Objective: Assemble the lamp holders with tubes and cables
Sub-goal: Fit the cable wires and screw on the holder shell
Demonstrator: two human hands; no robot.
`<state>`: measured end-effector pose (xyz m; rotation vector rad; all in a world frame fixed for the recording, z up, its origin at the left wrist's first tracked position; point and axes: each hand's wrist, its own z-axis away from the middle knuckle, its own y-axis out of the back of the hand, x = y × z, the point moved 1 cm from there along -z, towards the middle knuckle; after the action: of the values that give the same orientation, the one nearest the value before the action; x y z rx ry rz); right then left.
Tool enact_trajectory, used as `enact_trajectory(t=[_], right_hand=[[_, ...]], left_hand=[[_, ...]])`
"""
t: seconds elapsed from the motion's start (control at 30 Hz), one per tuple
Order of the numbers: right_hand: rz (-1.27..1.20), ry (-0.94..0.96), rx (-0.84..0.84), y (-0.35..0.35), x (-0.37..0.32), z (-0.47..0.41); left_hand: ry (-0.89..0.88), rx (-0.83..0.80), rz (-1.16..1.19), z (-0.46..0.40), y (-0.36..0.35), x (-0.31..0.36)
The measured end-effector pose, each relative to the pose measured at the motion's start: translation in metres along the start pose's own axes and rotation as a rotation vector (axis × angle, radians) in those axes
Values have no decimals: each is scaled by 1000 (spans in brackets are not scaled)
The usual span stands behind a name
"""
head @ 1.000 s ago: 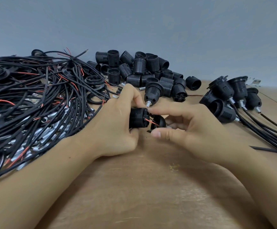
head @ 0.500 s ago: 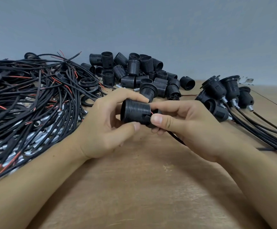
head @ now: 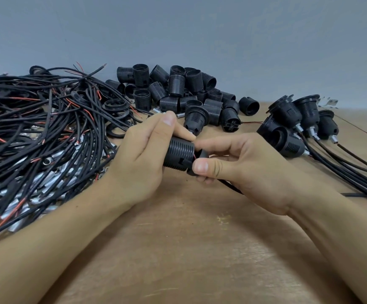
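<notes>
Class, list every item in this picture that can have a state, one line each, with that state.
Left hand: grips the ribbed sleeve.
Ribbed sleeve: held level, not yet closed on the cap.
Right hand: pinches the cap.
Cap: at the sleeve's end, cable trailing.
Finished holders: assembled, cables attached.
Loose sleeves: piled, unassembled.

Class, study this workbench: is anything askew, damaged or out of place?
Nothing looks damaged. One oddity: a thin red wire shows in the gap between the black ribbed lamp holder sleeve and the black base cap, where it might get pinched.
</notes>
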<state>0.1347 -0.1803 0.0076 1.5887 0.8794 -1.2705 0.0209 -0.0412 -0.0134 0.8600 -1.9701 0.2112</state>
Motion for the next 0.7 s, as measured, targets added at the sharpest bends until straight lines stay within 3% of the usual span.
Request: enact_trajectory(t=[0.17,0.7], right_hand=[[130,-17,-43,0,-2,2],[100,-39,-69,-3,4,-1]], left_hand=[[85,-2,-23,0,-4,0],[88,131,13,0,-7,1]])
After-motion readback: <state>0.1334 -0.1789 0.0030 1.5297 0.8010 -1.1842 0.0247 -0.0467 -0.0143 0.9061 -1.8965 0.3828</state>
